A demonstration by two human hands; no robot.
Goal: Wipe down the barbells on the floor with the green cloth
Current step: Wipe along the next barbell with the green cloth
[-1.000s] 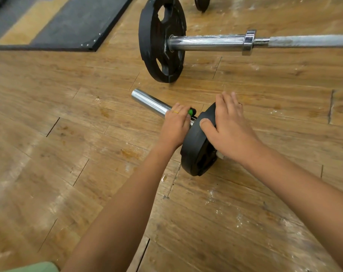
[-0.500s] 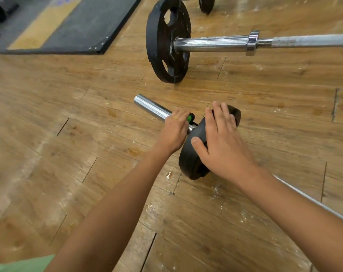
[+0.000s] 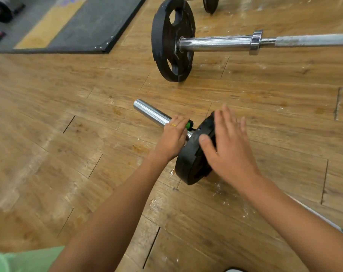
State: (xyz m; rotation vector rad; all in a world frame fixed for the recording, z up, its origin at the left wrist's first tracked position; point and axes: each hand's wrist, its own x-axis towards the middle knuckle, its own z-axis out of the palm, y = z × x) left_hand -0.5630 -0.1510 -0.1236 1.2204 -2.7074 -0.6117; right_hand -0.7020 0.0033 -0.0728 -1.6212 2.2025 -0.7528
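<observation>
Worn wooden floorboards (image 3: pixel 49 134), scuffed and chalk-flecked, carry two barbells. On the near barbell's chrome sleeve (image 3: pixel 151 113) the left hand (image 3: pixel 173 139) is closed around something at the collar, with a bit of green (image 3: pixel 188 125) showing past the fingers; whether that is the green cloth or a clip I cannot tell. The right hand (image 3: pixel 228 149) lies open and flat on the small black plate (image 3: pixel 192 160), probably steadying it so the bar does not roll. A second barbell (image 3: pixel 221 43) with a larger plate (image 3: pixel 171 39) lies well apart beyond, and a dark mat (image 3: pixel 92 22) sits off to the left; neither blocks the work.
</observation>
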